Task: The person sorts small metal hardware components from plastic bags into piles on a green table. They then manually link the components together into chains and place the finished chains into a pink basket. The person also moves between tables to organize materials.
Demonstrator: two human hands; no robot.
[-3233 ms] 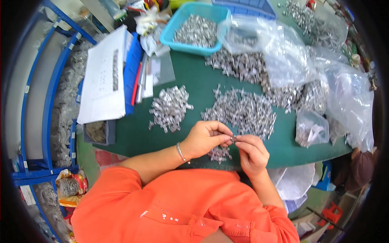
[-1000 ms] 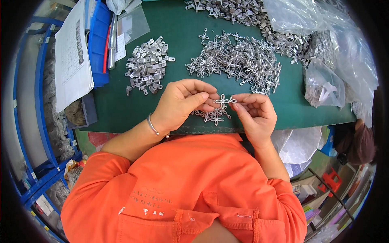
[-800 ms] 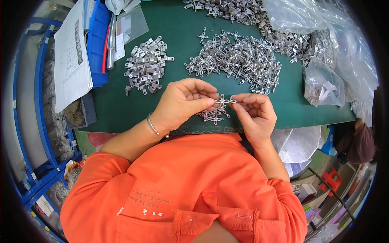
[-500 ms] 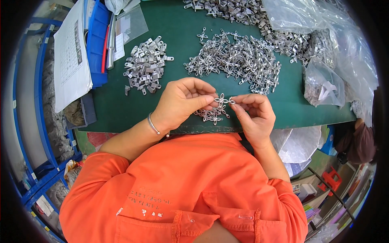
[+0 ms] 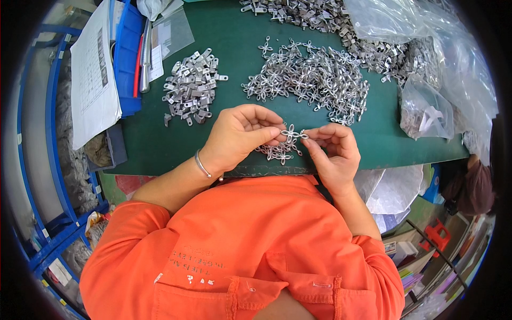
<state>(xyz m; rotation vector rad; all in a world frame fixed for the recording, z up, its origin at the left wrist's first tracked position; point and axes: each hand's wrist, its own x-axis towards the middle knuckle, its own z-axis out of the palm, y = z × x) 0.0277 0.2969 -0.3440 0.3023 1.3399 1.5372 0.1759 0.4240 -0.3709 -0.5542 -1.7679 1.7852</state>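
Note:
Between my two hands is a silver flower-shaped metal link (image 5: 291,133) with open petals. My left hand (image 5: 240,130) pinches its left petal between thumb and fingers. On the other side, my right hand (image 5: 336,152) grips the right petal with thumb and forefinger. Just below, by the table edge, lies a small heap of similar flower links (image 5: 278,152), partly covered by my left fingers. Beyond my hands spreads a larger pile of the same flower links (image 5: 314,74).
Small bent metal tabs (image 5: 192,88) are heaped on the green table (image 5: 229,53) to the left. More metal tabs (image 5: 314,15) lie at the back, beside clear plastic bags (image 5: 426,106). A blue tray (image 5: 128,58) and paper sheets (image 5: 95,74) stand at the left edge.
My right hand has shifted slightly left along with the flower link. Both hands keep their pinch on it; the piles look unchanged.

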